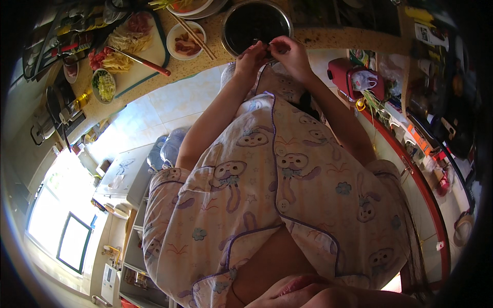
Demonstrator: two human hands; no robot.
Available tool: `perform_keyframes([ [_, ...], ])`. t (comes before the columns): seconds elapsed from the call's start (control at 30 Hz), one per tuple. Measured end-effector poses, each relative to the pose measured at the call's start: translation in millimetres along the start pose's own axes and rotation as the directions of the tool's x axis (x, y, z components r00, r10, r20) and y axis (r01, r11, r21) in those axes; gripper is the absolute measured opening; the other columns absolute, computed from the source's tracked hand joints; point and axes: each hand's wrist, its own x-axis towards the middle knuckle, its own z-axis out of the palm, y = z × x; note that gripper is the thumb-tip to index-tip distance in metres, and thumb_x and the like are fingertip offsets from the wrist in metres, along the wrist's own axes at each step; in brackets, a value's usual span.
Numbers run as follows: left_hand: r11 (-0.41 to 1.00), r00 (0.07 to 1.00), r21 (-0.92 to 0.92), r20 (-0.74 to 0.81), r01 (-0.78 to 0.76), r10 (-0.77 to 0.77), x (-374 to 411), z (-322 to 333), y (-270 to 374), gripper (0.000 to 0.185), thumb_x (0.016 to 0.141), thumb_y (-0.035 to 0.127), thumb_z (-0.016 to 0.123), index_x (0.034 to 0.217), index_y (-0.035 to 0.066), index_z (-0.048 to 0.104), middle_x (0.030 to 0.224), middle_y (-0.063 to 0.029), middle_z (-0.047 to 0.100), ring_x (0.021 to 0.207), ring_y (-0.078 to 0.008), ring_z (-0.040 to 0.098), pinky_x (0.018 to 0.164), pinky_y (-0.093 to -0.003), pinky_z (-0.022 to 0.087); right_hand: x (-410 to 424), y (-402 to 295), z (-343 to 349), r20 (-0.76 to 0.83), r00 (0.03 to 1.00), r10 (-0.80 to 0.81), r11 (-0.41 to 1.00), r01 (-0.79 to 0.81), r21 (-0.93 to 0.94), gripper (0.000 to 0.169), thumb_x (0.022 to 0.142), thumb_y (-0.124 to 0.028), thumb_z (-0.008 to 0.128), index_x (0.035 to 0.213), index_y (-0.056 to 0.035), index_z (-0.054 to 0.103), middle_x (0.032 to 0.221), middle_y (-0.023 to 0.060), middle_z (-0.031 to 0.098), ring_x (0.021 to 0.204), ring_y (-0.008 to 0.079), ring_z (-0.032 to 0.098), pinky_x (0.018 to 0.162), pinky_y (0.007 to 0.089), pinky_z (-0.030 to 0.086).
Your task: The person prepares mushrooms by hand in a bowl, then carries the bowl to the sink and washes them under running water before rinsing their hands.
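Note:
A metal-rimmed basin (284,15) with very dark contents stands at the counter's front edge before me. At its near rim, my left hand (250,61) and my right hand (289,57) meet with fingers bent and pinched together. Between the fingertips is a small dark piece (268,49), too small and shaded to name. To the left of the basin, a white bowl (169,40) holds brownish-pink pieces that look like meat. A pair of wooden chopsticks (192,34) lies across that bowl's right side and reaches onto the counter.
Further left, a cutting board (131,79) carries pale shreds, sliced pink meat, chopped red pieces and a red-handled knife (148,66). A small bowl (109,99) of chopped greens sits by its edge. Behind is a vegetable bowl (200,13). A red bin-like container (341,77) stands right, below counter level.

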Motion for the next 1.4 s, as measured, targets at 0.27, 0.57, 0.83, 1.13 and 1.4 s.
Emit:
perform_keyframes([
  [0.27, -0.019, 0.766, 0.955, 0.25, -0.296, 0.593, 21, -11, 35, 0.025, 0.075, 0.019, 0.062, 0.093, 0.002, 0.058, 0.08, -0.0136, 0.064, 0.069, -0.0251, 0.062, 0.06, -0.0363, 0.049, 18, 74, -88, -0.324, 0.945, -0.051, 0.973, -0.026, -0.229, 0.015, 0.075, -0.011, 0.066, 0.088, -0.0032, 0.064, 0.078, 0.0073, 0.065, 0.073, 0.0135, 0.062, 0.065, 0.0257, 0.048],
  [0.57, -0.499, 0.651, 0.854, 0.463, -0.146, 0.602, 60, 28, 40, 0.022, 0.078, 0.021, 0.058, 0.092, 0.004, 0.056, 0.093, -0.0168, 0.05, 0.09, -0.0325, 0.053, 0.069, -0.0409, 0.049, 30, 147, -122, -0.243, 0.967, -0.072, 0.796, -0.091, -0.598, 0.016, 0.071, -0.009, 0.064, 0.086, -0.0052, 0.06, 0.078, 0.011, 0.063, 0.07, 0.0277, 0.061, 0.062, 0.0339, 0.049],
  [0.83, -0.437, 0.765, 0.899, 0.299, -0.025, 0.571, 119, 40, 33, 0.032, 0.078, 0.031, 0.06, 0.103, 0.01, 0.06, 0.1, -0.0119, 0.06, 0.091, -0.0287, 0.058, 0.074, -0.0386, 0.049, 15, 90, -112, -0.312, 0.936, -0.165, 0.915, 0.027, -0.404, 0.018, 0.081, -0.01, 0.057, 0.098, -0.0062, 0.054, 0.08, 0.0095, 0.062, 0.074, 0.023, 0.063, 0.061, 0.0317, 0.05],
  [1.13, 0.116, 0.806, 0.902, 0.307, -0.417, 0.507, 97, 18, 45, 0.02, 0.083, 0.018, 0.058, 0.1, 0.009, 0.063, 0.088, -0.0083, 0.066, 0.077, -0.0157, 0.063, 0.065, -0.0265, 0.05, 15, 21, -68, -0.166, 0.983, -0.076, 0.993, 0.059, -0.101, 0.022, 0.084, -0.005, 0.055, 0.106, -0.0041, 0.054, 0.093, 0.0067, 0.062, 0.084, 0.015, 0.061, 0.07, 0.0275, 0.049],
  [1.4, 0.715, 0.925, 0.599, 0.328, -0.361, 0.192, 69, 1, 44, 0.025, 0.087, 0.012, 0.051, 0.11, 0.003, 0.052, 0.078, -0.0014, 0.058, 0.057, -0.0065, 0.048, 0.049, -0.0196, 0.04, 59, 22, -2, 0.123, 0.984, -0.126, 0.985, 0.139, -0.102, 0.029, 0.079, -0.015, 0.063, 0.107, -0.0072, 0.059, 0.095, 0.0121, 0.059, 0.081, 0.0198, 0.061, 0.071, 0.0302, 0.049],
])
